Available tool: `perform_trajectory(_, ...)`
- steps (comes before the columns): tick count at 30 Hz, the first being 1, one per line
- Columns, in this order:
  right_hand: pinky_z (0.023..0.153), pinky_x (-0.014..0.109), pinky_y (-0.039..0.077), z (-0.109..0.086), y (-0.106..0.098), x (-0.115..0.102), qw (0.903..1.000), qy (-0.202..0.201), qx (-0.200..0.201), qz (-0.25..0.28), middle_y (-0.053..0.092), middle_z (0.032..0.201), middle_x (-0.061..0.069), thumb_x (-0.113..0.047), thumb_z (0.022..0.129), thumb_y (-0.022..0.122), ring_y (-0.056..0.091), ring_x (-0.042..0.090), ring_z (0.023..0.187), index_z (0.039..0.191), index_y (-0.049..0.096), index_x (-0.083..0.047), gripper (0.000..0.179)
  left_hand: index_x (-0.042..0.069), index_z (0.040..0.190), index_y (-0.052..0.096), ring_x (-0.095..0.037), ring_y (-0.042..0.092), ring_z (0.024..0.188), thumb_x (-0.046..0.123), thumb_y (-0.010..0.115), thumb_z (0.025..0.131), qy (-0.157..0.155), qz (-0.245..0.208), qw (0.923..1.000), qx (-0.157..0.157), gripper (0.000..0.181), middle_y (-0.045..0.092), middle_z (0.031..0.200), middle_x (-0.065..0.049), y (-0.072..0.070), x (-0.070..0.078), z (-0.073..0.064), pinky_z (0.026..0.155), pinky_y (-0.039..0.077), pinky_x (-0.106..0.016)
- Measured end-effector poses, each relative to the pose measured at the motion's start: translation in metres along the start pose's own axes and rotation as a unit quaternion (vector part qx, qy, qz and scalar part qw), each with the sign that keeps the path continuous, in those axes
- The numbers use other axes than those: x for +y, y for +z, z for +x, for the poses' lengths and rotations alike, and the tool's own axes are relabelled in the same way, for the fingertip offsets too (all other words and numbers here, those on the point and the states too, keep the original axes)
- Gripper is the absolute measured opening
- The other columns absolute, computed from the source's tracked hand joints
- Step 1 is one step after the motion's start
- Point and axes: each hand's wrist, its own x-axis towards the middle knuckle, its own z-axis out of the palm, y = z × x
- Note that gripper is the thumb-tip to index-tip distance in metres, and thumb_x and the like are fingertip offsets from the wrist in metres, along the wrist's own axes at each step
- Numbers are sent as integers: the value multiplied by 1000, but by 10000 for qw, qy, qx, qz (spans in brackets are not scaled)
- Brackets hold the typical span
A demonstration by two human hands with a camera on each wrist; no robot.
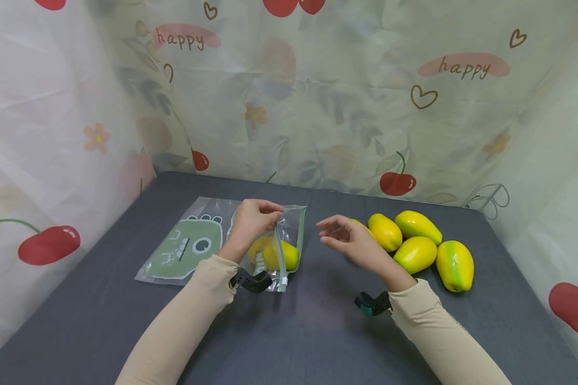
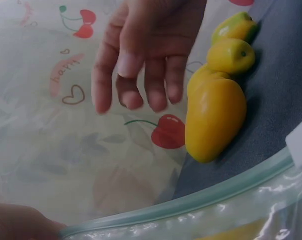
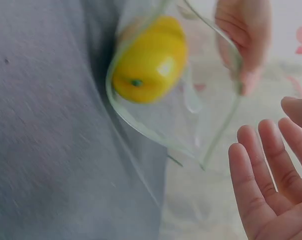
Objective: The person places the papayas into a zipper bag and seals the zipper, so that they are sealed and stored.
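Note:
A clear zip bag (image 1: 202, 243) printed with a green monster face lies on the table. My left hand (image 1: 254, 223) pinches the upper edge of its mouth between thumb and fingers. The right wrist view shows that mouth spread apart, with a yellow mango (image 3: 153, 62) inside; a second yellow shape in the bag is partly covered by print and hand. My right hand (image 1: 356, 245) hovers right of the bag, its fingers loosely bent and holding nothing. Beside it, several yellow mangoes (image 1: 415, 255) sit in a group, one partly hidden behind that hand.
The dark grey table (image 1: 318, 342) carries everything. Patterned cloth (image 1: 313, 112) hangs behind it and at both sides. A thin wire loop (image 1: 495, 200) shows by the far right corner. Each wrist wears a black strap (image 1: 252, 280).

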Motion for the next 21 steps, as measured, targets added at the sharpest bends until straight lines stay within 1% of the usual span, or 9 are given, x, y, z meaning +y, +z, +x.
perform_trajectory(4, 87, 26, 54, -7, -18, 0, 9995, -157, 239, 94, 61, 118, 16, -15, 94, 63, 62, 27, 108, 125, 58, -7, 33, 6, 103, 75, -19, 68, 72, 14, 68, 89, -12, -38, 10000, -30, 18, 72, 96, -7, 0, -2, 0, 69, 59, -28)
perform_trajectory(6, 87, 22, 53, -10, -26, 0, 9990, -196, 388, 84, 61, 120, 15, -17, 94, 63, 61, 25, 108, 126, 57, -7, 34, 6, 104, 75, -18, 68, 73, 14, 68, 89, -6, -56, 10000, -41, 18, 72, 97, -7, 0, -2, 1, 69, 59, -28)
perform_trajectory(11, 85, 20, 53, -19, -43, -1, 9962, -166, 858, 74, 60, 121, 15, -24, 95, 63, 61, 11, 102, 127, 57, -8, 37, 5, 104, 75, -18, 68, 74, 14, 68, 89, 22, -108, 9999, -46, 19, 72, 98, -8, 1, -4, 1, 70, 59, -29)
perform_trajectory(14, 86, 15, 50, -24, -50, 0, 9928, -168, 1188, 31, 59, 122, 16, -25, 95, 62, 59, 6, 103, 128, 55, -6, 39, 5, 104, 75, -18, 68, 73, 15, 68, 89, 33, -92, 9999, -47, 19, 73, 98, -8, 1, -4, 1, 69, 59, -29)
perform_trajectory(16, 87, 12, 48, -26, -53, 2, 9903, -158, 1380, 4, 58, 125, 16, -25, 96, 61, 58, 8, 108, 130, 54, -5, 40, 6, 104, 75, -18, 68, 73, 15, 68, 89, 30, -74, 10000, -46, 18, 73, 97, -7, 1, -4, 1, 69, 59, -28)
perform_trajectory(19, 90, 8, 45, -28, -56, 6, 9877, -89, 1558, 1, 55, 131, 15, -24, 96, 60, 55, 18, 118, 133, 51, -3, 44, 6, 103, 75, -18, 68, 72, 15, 68, 89, 33, -67, 10000, -38, 18, 73, 96, -7, 1, -4, 1, 69, 59, -28)
perform_trajectory(21, 94, 10, 45, -29, -57, 11, 9872, 27, 1594, -18, 53, 136, 14, -25, 96, 60, 52, 24, 124, 135, 48, -3, 46, 6, 103, 75, -18, 68, 71, 15, 68, 89, 34, -68, 10000, -36, 18, 73, 96, -7, 1, -4, 1, 68, 59, -28)
